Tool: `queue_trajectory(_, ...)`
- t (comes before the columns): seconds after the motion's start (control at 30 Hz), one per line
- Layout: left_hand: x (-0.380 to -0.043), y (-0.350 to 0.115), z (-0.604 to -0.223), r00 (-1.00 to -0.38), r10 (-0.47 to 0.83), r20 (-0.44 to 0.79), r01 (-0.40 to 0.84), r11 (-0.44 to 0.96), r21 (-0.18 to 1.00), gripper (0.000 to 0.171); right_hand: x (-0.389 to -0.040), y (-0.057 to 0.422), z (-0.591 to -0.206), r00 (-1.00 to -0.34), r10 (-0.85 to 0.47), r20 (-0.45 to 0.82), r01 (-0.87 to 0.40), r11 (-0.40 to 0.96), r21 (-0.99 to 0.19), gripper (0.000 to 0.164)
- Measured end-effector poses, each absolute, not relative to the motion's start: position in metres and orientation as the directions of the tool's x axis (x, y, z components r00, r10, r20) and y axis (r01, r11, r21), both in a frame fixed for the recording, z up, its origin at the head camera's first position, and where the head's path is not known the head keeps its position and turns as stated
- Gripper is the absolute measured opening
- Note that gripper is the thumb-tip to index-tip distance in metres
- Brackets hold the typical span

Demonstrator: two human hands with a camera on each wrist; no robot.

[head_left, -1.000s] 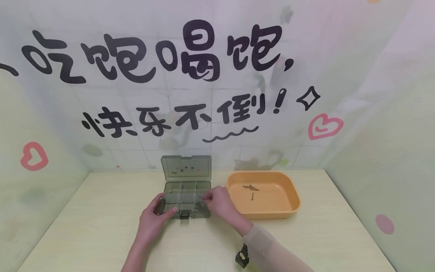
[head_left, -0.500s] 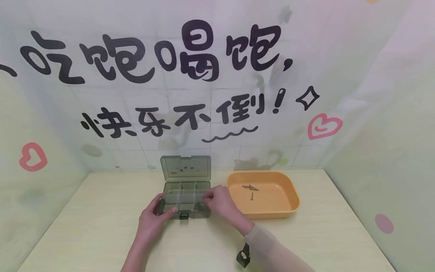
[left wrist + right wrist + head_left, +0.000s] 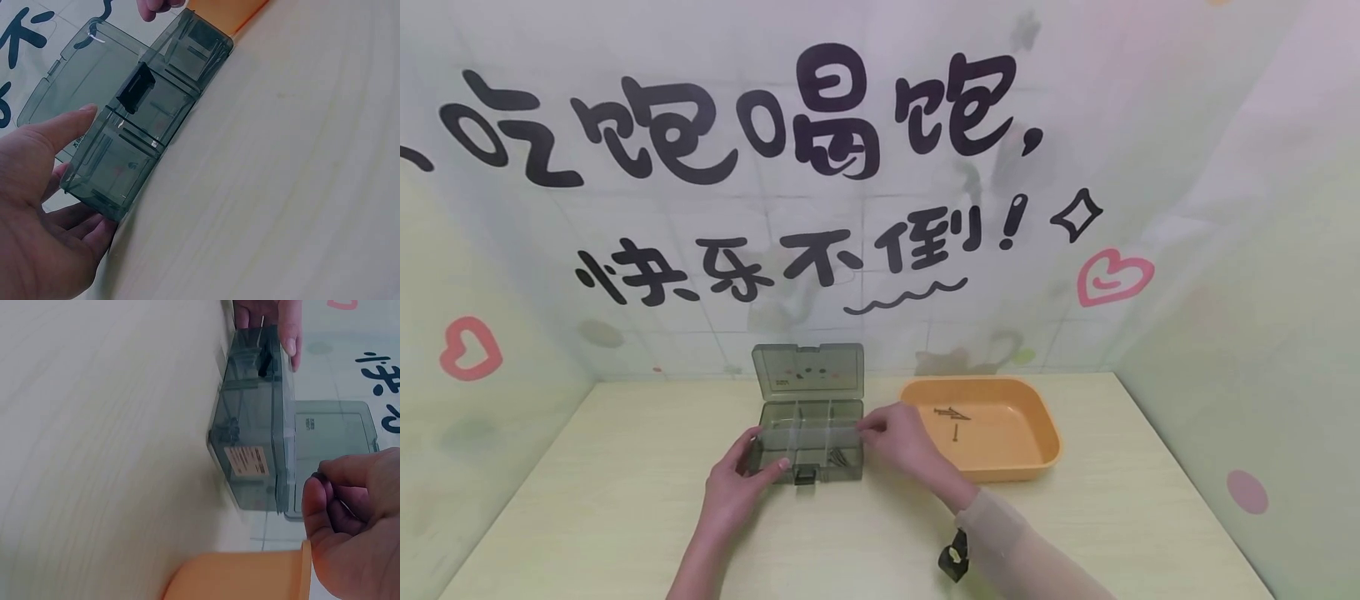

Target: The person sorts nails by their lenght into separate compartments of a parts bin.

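A grey see-through compartment box (image 3: 808, 435) stands on the table with its lid (image 3: 808, 372) raised. My left hand (image 3: 739, 479) grips its left end, thumb over the front edge and fingers round the side. Several dark screws (image 3: 838, 457) lie in the front right compartment. Beside the box's right end, my right hand (image 3: 898, 437) pinches a small dark piece (image 3: 319, 477) between thumb and forefinger. It looks like a screw, mostly hidden by the fingers. More screws (image 3: 952, 413) lie in the orange tray (image 3: 1000, 475) on the right.
A black item (image 3: 955, 557) hangs by the right sleeve, close to the table top. Behind the box rises a pale wall sheet (image 3: 865, 250) with large dark lettering. The box's front latch (image 3: 805, 475) hangs down.
My right hand has drawn back to the right, from over the box's right compartments to just beyond its right edge. The left hand keeps its grip on the box.
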State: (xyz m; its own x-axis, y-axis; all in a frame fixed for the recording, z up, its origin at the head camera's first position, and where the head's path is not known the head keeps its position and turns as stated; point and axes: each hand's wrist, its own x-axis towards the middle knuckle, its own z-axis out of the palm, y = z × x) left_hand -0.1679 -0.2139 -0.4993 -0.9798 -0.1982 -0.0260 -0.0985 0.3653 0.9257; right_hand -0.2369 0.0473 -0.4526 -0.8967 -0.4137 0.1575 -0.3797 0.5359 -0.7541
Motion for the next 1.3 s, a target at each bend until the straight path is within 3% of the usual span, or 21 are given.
queue_trajectory(0.53,-0.168,-0.214,-0.5,-0.98,-0.197,-0.022,-0.093,0.361,0.928,0.081,-0.254,0.106,-0.449,-0.935,-0.319,0.152,-0.322,0.592,-0.739,0.012)
queue_trajectory(0.77,-0.169,-0.214,-0.5,-0.979,-0.201,-0.034,-0.108,0.371,0.922,0.081,-0.264,0.136,-0.454,-0.912,-0.374,0.169,-0.371,0.575,-0.729,0.013)
queue_trajectory(1.0,-0.169,-0.215,-0.501,-0.979,-0.201,-0.028,-0.103,0.371,0.923,0.08,-0.275,0.164,-0.458,-0.908,-0.412,0.077,-0.329,0.587,-0.74,0.014)
queue_trajectory(1.3,-0.168,-0.216,-0.502,-0.98,-0.198,-0.033,-0.106,0.367,0.924,0.079,-0.281,0.179,-0.464,-0.891,-0.443,0.1,-0.38,0.608,-0.697,0.013)
